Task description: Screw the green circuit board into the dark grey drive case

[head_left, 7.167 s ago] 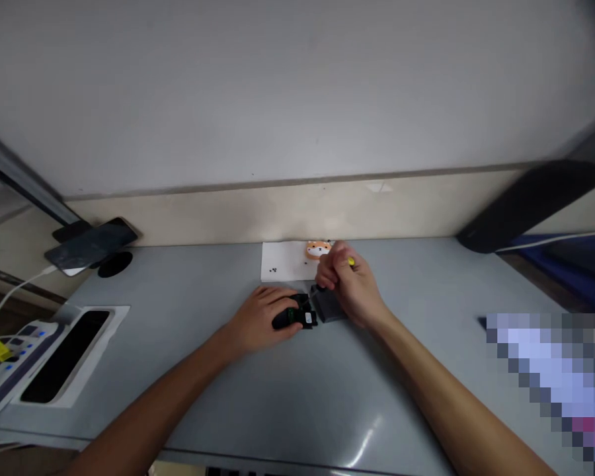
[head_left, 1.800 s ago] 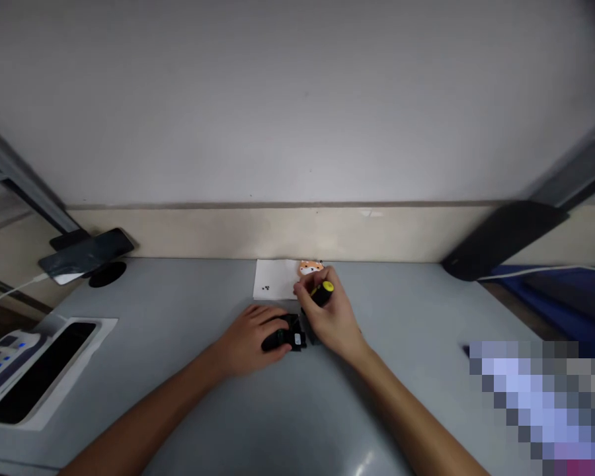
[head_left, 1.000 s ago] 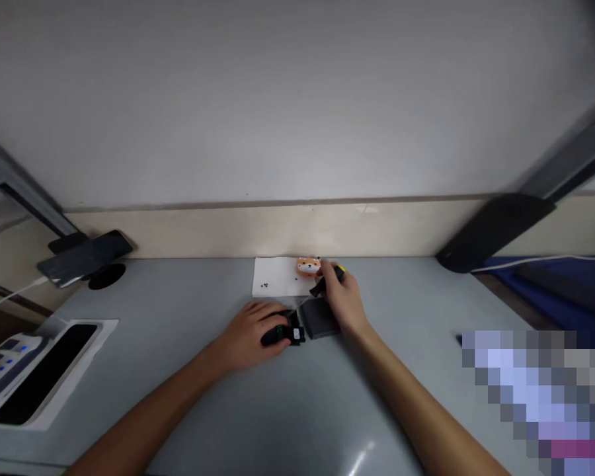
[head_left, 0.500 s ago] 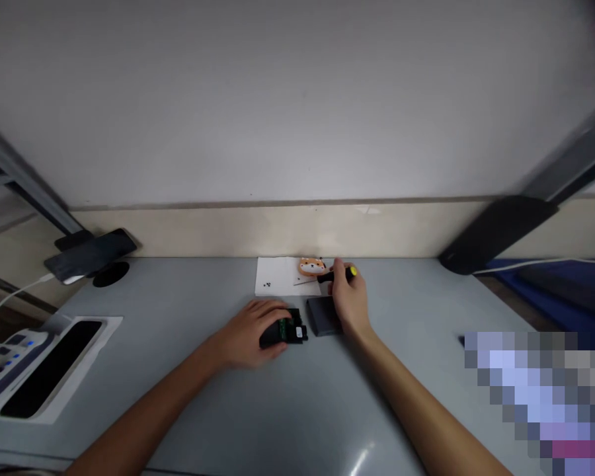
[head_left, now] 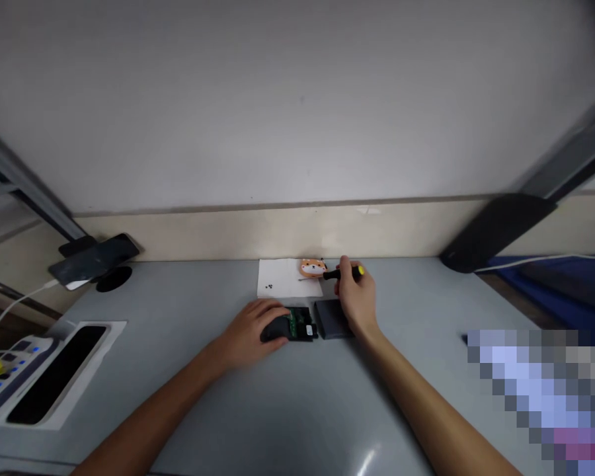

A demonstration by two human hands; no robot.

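My left hand (head_left: pixel 252 327) lies over a small black device (head_left: pixel 292 325) with a green circuit board showing, and holds it down on the grey table (head_left: pixel 287 410). My right hand (head_left: pixel 357 301) is closed round a small screwdriver (head_left: pixel 344 272) with a black handle and yellow end cap, which lies nearly level with its tip pointing left toward a white paper sheet (head_left: pixel 282 281). A dark grey flat cover (head_left: pixel 331 318) lies just right of the device, partly under my right hand. Tiny black screws (head_left: pixel 268 287) sit on the paper.
An orange animal-shaped item (head_left: pixel 313 268) rests at the paper's far edge. A phone (head_left: pixel 94 260) on a stand is at the back left, a power strip and a white tray with a black slot (head_left: pixel 54 370) at the left. A black lamp head (head_left: pixel 496 231) leans at right.
My right hand lifted the screwdriver off the device and swung it back right, level, near the paper. The grey cover now lies uncovered beside the device. My left hand stayed on the device.
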